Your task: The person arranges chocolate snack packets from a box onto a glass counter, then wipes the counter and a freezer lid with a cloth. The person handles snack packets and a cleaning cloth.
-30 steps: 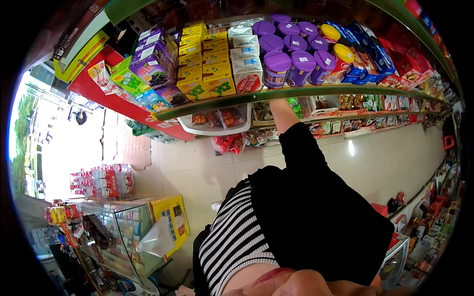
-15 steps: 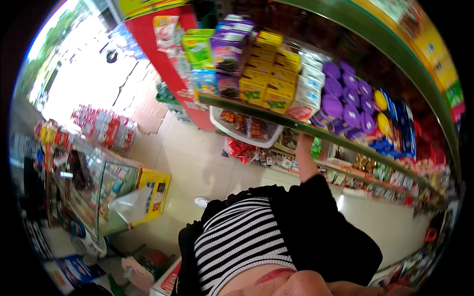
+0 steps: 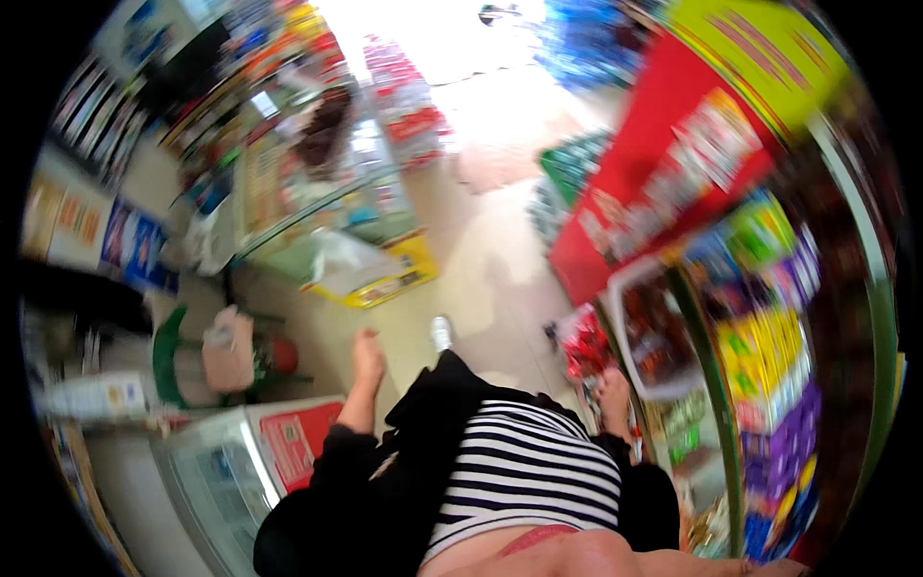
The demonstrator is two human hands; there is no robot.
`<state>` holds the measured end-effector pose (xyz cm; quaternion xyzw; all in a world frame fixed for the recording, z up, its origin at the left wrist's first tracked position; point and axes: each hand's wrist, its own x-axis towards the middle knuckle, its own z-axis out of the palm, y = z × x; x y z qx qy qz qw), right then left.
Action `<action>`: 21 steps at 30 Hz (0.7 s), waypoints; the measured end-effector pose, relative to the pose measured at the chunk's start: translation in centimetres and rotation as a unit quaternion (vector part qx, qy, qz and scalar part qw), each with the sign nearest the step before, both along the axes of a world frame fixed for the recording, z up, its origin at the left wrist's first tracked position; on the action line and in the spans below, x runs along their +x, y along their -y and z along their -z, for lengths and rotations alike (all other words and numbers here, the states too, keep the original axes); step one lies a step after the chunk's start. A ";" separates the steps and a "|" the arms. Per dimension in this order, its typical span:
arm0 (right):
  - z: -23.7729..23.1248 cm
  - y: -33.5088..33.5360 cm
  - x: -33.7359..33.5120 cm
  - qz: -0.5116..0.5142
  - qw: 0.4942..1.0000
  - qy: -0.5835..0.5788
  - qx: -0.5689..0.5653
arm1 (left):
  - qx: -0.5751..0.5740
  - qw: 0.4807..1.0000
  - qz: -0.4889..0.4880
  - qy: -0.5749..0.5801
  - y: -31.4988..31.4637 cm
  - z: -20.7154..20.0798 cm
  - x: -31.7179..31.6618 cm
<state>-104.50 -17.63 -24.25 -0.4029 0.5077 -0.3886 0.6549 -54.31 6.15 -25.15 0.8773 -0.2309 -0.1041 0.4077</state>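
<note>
The person's left hand (image 3: 367, 354) is held out over the pale floor (image 3: 486, 274), nearest to a glass-fronted fridge (image 3: 219, 469) with a red label and a white shoe (image 3: 440, 333); it appears to hold nothing, but blur hides whether its fingers are spread or pressed together. The right hand (image 3: 612, 392) is beside the shelves, just below some red packets (image 3: 585, 344) and near a white tub (image 3: 663, 390) of dark packets; whether it touches or pinches anything cannot be told. The red packets are to the left of the tub, low by the shelves. Right of the tub, past a green shelf edge (image 3: 713, 399), are yellow boxes (image 3: 758, 358) and purple containers (image 3: 784, 438). A red panel (image 3: 623, 207) slants above the tub. Further left, a white plastic bag (image 3: 348, 262) hangs at a glass case (image 3: 317, 210), against a yellow board (image 3: 415, 267), and a green chair (image 3: 171, 363) is near the fridge.
</note>
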 end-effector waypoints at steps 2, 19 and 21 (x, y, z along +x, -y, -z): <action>-3.6 0.3 3.4 0.002 0.996 -0.084 0.024 | 0.004 1.000 0.017 -0.005 3.5 -6.1 0.5; -13.0 13.5 44.2 -0.347 0.936 -0.047 -0.036 | -0.185 0.979 -0.062 0.056 16.5 -17.8 27.0; -13.4 15.0 48.5 -0.409 0.911 -0.041 -0.046 | -0.176 0.980 -0.050 0.081 18.1 -18.1 28.0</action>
